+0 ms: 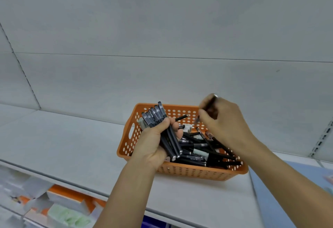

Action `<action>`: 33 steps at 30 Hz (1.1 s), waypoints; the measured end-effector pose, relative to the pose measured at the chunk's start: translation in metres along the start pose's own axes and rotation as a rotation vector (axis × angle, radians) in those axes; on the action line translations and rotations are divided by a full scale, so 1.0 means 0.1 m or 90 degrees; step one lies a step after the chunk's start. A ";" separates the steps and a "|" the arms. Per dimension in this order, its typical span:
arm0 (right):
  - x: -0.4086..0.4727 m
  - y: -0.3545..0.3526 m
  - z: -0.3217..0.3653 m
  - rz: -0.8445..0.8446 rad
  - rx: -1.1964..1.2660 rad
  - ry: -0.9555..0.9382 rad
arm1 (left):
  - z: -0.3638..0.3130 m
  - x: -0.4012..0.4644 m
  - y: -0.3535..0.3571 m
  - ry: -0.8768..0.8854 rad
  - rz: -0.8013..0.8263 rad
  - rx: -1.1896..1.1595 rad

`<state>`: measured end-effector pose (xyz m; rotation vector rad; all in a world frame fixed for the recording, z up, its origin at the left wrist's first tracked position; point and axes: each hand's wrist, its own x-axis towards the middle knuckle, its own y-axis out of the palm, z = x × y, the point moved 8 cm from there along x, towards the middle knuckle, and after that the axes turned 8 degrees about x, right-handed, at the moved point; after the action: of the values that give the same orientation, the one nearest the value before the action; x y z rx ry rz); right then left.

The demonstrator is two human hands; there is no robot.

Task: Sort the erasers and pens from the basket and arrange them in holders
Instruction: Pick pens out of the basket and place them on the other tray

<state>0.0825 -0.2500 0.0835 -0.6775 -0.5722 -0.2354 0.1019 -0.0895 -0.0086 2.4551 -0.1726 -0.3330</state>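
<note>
Nearest to me, below the shelf edge, I see blurred boxes in orange, white and green on a lower level. On the white shelf sits the orange basket, perforated, with loose black pens heaped inside and a few pale erasers among them. My left hand is over the basket's left end, fingers wrapped round a bundle of pens that fans upward. My right hand hovers above the basket's far right corner, pinching a single pen, blurred. Beyond stands the plain grey back panel.
</note>
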 end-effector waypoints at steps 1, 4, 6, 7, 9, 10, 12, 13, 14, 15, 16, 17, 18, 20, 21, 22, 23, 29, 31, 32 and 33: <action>-0.05 -0.07 0.10 -0.039 0.065 -0.058 | 0.03 0.00 0.05 -0.008 -0.001 -0.002; -0.23 -0.07 0.28 -0.053 0.136 -0.179 | 0.13 0.00 0.25 -0.025 0.016 -0.035; -0.34 0.00 0.26 -0.047 0.104 -0.203 | 0.18 -0.02 0.40 -0.031 0.047 -0.066; -0.38 0.00 0.22 -0.051 0.090 -0.204 | 0.20 -0.03 0.47 -0.033 0.065 -0.082; -0.44 -0.05 0.12 -0.056 0.123 -0.176 | 0.23 -0.04 0.59 -0.034 0.096 -0.101; -0.47 -0.10 0.09 -0.052 0.161 -0.157 | 0.25 -0.04 0.64 -0.028 0.104 -0.102; -0.56 -0.18 0.05 -0.038 0.233 -0.123 | 0.29 -0.04 0.76 -0.013 0.107 -0.107; -0.61 -0.23 0.03 -0.045 0.272 -0.108 | 0.31 -0.04 0.83 -0.003 0.106 -0.113; -0.67 -0.29 -0.01 -0.066 0.339 -0.078 | 0.33 -0.05 0.91 0.012 0.109 -0.121; -0.73 -0.34 -0.09 -0.099 0.441 -0.021 | 0.35 -0.06 1.00 0.032 0.116 -0.126; -0.77 -0.37 -0.20 -0.129 0.573 0.066 | 0.39 -0.08 1.11 0.055 0.127 -0.119; -0.81 -0.35 -0.32 -0.141 0.713 0.163 | 0.43 -0.11 1.21 0.080 0.143 -0.097; -0.83 -0.32 -0.43 -0.141 0.836 0.255 | 0.48 -0.15 1.34 0.104 0.161 -0.066; -0.88 -0.37 -0.58 -0.159 1.006 0.388 | 0.62 -0.23 1.58 0.138 0.195 -0.008; -0.90 -0.44 -0.64 -0.187 1.047 0.423 | 0.70 -0.25 1.68 0.141 0.207 0.008; -0.93 -0.52 -0.70 -0.216 1.063 0.441 | 0.78 -0.27 1.77 0.137 0.217 0.021; -0.95 -0.61 -0.75 -0.237 1.058 0.446 | 0.86 -0.28 1.86 0.129 0.226 0.033; -1.16 -1.33 -0.98 -0.219 0.753 0.369 | 1.22 -0.35 2.26 0.144 0.232 0.164; -1.16 -1.72 -0.99 -0.184 0.579 0.292 | 1.28 -0.42 2.41 0.246 0.244 0.360; -1.14 -1.90 -0.98 -0.153 0.501 0.268 | 1.37 -0.47 2.52 0.288 0.267 0.464; -1.12 -2.04 -0.97 -0.112 0.430 0.260 | 1.48 -0.52 2.63 0.309 0.301 0.545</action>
<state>-0.0473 -0.4657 0.0651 0.0814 -0.2846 -0.3137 -0.0003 -0.3718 0.0530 3.0915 -0.7966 0.6762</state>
